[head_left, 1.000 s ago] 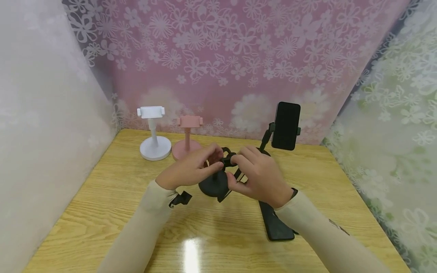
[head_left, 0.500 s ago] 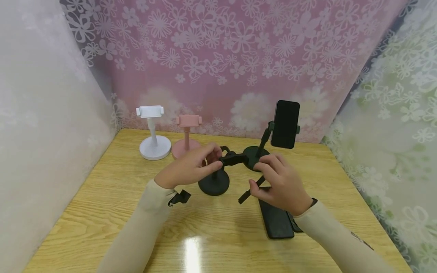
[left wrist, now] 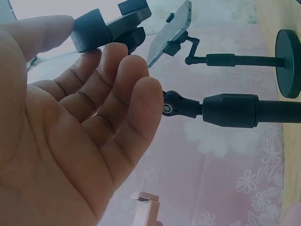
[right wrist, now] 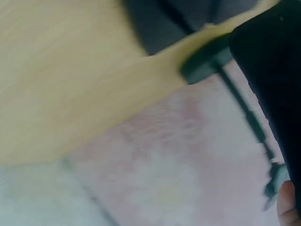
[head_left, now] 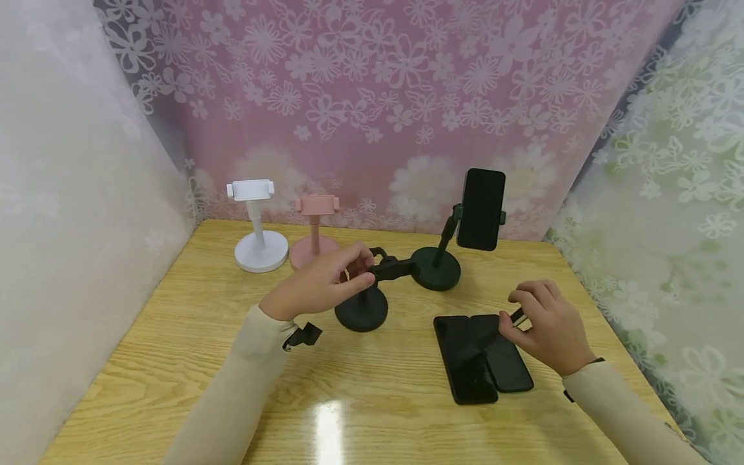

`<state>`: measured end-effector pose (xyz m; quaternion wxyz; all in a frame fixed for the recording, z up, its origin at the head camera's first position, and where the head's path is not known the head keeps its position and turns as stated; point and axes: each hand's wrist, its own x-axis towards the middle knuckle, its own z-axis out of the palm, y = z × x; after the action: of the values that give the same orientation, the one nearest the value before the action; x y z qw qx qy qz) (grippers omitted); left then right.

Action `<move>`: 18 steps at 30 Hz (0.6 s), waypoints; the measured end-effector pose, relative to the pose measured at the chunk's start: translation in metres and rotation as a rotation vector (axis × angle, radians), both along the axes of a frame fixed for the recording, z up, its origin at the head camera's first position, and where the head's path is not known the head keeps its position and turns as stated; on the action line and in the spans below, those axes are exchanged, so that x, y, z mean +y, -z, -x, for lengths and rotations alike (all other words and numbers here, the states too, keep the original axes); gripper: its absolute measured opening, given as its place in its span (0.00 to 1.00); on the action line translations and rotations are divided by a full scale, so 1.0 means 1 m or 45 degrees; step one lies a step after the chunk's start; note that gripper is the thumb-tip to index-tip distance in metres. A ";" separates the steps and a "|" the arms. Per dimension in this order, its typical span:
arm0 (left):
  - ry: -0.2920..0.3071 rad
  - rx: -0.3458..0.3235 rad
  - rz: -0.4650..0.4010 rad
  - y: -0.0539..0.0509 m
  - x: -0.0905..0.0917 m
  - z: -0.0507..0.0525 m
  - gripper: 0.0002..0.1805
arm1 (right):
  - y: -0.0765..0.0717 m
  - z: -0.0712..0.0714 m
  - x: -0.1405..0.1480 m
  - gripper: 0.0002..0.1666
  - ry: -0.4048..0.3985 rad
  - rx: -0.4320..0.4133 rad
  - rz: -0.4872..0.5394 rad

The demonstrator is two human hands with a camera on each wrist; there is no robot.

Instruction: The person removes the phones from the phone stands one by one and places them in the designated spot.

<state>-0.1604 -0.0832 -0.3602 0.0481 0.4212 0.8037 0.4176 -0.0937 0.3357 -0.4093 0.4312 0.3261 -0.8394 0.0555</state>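
My left hand [head_left: 325, 281] pinches one end of the holder [head_left: 395, 268] on the black stand [head_left: 361, 311]. In the left wrist view, that hand [left wrist: 75, 127] has its thumb and fingertips on the black holder [left wrist: 117, 28]. Well to the right, past two dark phones [head_left: 465, 361] [head_left: 506, 361] lying side by side on the table, my right hand [head_left: 549, 329] grips a dark phone [head_left: 517, 316] seen nearly edge-on. The right wrist view shows this phone [right wrist: 277, 84] large, with a fingertip of my right hand [right wrist: 287, 205] against it.
A white stand [head_left: 261, 250] and a pink stand [head_left: 314, 248] stand at the back left of the wooden table [head_left: 232, 361]. Behind the two lying phones, a dark green stand [head_left: 436, 268] carries an upright phone [head_left: 481, 210]. Floral cloth [head_left: 360, 129] hangs behind.
My right hand has moved from beside the black stand's holder to the right, past the lying phones, still holding its phone. My left hand has stayed at the holder.
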 end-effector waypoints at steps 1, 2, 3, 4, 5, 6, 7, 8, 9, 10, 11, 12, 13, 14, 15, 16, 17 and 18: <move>-0.002 0.003 0.002 0.001 0.000 0.000 0.13 | 0.002 -0.001 0.008 0.26 0.026 -0.021 -0.013; -0.005 0.006 0.004 0.001 0.000 0.000 0.13 | 0.005 -0.002 0.015 0.26 0.055 -0.043 -0.029; -0.006 0.009 0.005 0.002 0.000 0.000 0.13 | 0.006 -0.003 0.022 0.26 0.085 -0.067 -0.051; -0.006 0.011 0.005 0.002 0.000 0.001 0.13 | 0.008 -0.004 0.030 0.26 0.113 -0.091 -0.071; -0.008 0.013 0.006 0.003 0.000 0.001 0.13 | 0.009 -0.006 0.037 0.26 0.131 -0.112 -0.087; -0.009 0.012 0.007 0.004 0.000 0.001 0.13 | 0.010 -0.007 0.044 0.26 0.144 -0.131 -0.100; -0.010 0.011 0.008 0.004 0.000 0.001 0.13 | 0.012 -0.008 0.050 0.27 0.159 -0.150 -0.114; -0.010 0.007 0.009 0.005 0.000 0.001 0.14 | 0.013 -0.009 0.057 0.27 0.169 -0.168 -0.128; -0.009 0.003 0.010 0.005 0.000 0.001 0.14 | 0.014 -0.010 0.062 0.28 0.177 -0.188 -0.139; -0.009 0.000 0.012 0.005 0.000 0.001 0.14 | 0.016 -0.010 0.067 0.28 0.180 -0.206 -0.148; -0.008 -0.003 0.014 0.006 0.000 0.001 0.14 | 0.017 -0.011 0.072 0.28 0.183 -0.222 -0.157; -0.006 -0.004 0.016 0.006 0.000 0.001 0.14 | 0.019 -0.012 0.076 0.28 0.189 -0.242 -0.169; -0.005 -0.004 0.017 0.006 0.001 0.002 0.14 | 0.021 -0.012 0.080 0.28 0.195 -0.260 -0.182; -0.002 -0.004 0.017 0.005 0.001 0.002 0.14 | 0.022 -0.012 0.084 0.27 0.198 -0.278 -0.192; -0.001 -0.005 0.018 0.005 0.001 0.002 0.14 | 0.023 -0.012 0.087 0.27 0.204 -0.300 -0.203; 0.001 -0.006 0.018 0.006 0.001 0.002 0.14 | 0.025 -0.012 0.089 0.26 0.205 -0.316 -0.212; 0.002 -0.006 0.019 0.006 0.002 0.003 0.14 | 0.026 -0.012 0.092 0.25 0.206 -0.331 -0.217; 0.004 -0.006 0.020 0.006 0.002 0.003 0.14 | 0.027 -0.012 0.094 0.23 0.203 -0.347 -0.220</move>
<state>-0.1633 -0.0811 -0.3658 0.0538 0.4210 0.8061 0.4123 -0.0818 0.4296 -0.4362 0.2869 0.2837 -0.9150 -0.0076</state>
